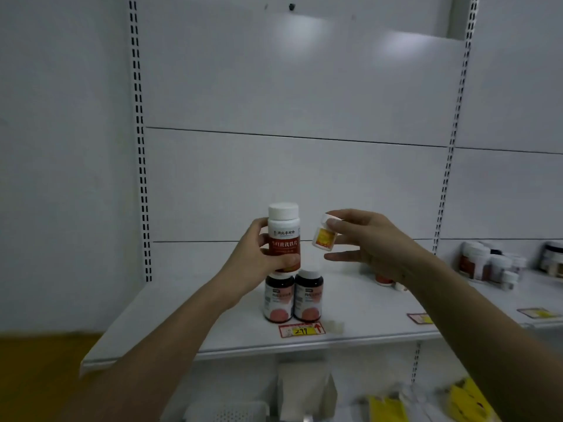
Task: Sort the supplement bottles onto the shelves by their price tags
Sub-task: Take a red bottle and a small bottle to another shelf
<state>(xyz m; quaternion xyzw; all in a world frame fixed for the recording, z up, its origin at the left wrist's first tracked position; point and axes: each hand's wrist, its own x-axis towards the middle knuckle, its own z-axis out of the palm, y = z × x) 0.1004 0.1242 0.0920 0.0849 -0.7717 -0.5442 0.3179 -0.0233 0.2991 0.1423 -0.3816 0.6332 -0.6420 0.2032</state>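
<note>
A tall white-capped supplement bottle (284, 236) with a red label is held upright in the left hand (262, 254), the grip clamped round its lower body, just above two dark bottles (293, 296) standing side by side on the white shelf (182, 324). A small white bottle (324, 236) with a yellow label is pinched, tilted, by the thumb and fingers of the right hand (365, 239), the lower fingers being stretched out beneath it. A red-and-yellow price tag (301, 329) marked 299 is seen on the shelf directly in front of the dark pair. More bottles (487, 264) are grouped further right on the adjoining shelf, blurred. Two further price tags (540, 312) lie near the front edge.
</note>
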